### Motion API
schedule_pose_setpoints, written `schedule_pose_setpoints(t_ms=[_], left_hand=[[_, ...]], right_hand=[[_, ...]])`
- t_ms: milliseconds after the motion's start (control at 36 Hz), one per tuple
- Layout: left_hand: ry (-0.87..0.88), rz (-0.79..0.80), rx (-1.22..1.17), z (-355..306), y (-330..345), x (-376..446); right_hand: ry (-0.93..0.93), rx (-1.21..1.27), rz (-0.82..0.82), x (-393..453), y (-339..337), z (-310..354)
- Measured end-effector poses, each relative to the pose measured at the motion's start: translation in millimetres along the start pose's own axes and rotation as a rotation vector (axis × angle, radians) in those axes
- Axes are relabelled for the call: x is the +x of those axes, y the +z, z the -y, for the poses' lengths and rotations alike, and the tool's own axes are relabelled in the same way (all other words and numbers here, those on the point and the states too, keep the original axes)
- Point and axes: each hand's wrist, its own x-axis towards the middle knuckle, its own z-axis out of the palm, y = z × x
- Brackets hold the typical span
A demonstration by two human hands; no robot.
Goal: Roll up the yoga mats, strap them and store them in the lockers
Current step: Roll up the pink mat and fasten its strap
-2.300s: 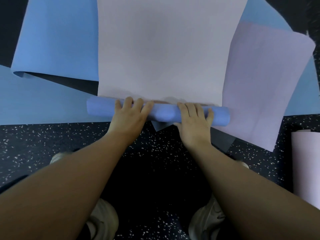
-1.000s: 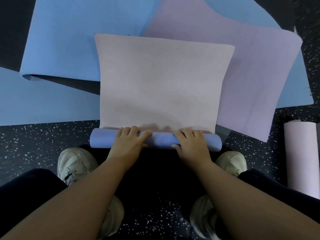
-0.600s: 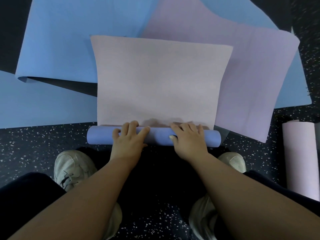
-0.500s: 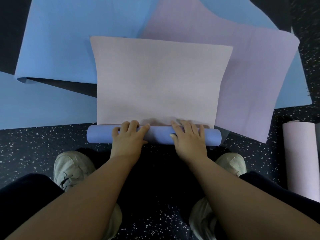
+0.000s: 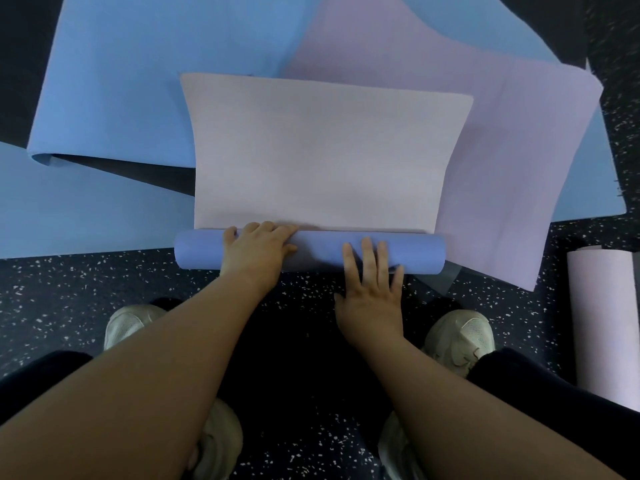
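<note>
A half-rolled yoga mat lies across the floor in front of me. Its roll shows a violet-blue outer face, and its unrolled pale pink part stretches away from me. My left hand lies over the left half of the roll, fingers draped across its top. My right hand has its straight fingers on the near side of the roll, palm low over the floor.
Blue mats and a lilac mat lie spread under and beyond the pink one. A rolled pale pink mat lies at the right. My shoes stand on the dark speckled floor just behind the roll.
The unrolled part has grown shorter as the roll turned forward. My right hand has slid back from the top of the roll to its near side; my left hand stays on top.
</note>
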Motion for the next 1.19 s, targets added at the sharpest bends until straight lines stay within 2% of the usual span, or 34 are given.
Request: schedule_pose_setpoints(t_ms=[139, 222, 278, 333, 389, 583, 722, 861, 1000, 1194], left_hand=[[0.009, -0.077, -0.112, -3, 2, -6], [0.093, -0.114, -0.055, -5, 9, -15], [0.177, -0.201, -0.026, -4, 18, -21], [0.188, -0.293, -0.031, -3, 25, -25], [0.176, -0.319, -0.026, -4, 28, -26], [0.068, -0.140, 0.025, -13, 20, -20], [0.082, -0.076, 0.150, -12, 10, -8], [0.088, -0.066, 0.207, -8, 3, 7], [0.087, -0.083, 0.230, -6, -2, 18], [0.062, -0.124, 0.264, -5, -11, 28]], right_hand=[[-0.004, -0.010, 0.170, 11, -12, 1], [0.012, 0.007, 0.198, 19, -19, 2], [0.023, 0.002, 0.225, 27, -25, 3], [0.017, -0.027, 0.227, 35, -30, 3], [0.013, -0.038, 0.234, 41, -33, 3], [0.029, -0.068, 0.255, 59, -41, 3], [0.008, -0.058, 0.283, 73, -49, 2], [-0.070, -0.068, 0.292, 90, -59, -5], [-0.119, -0.119, 0.206, 95, -62, -6], [-0.133, -0.323, 0.124, 97, -68, 0]])
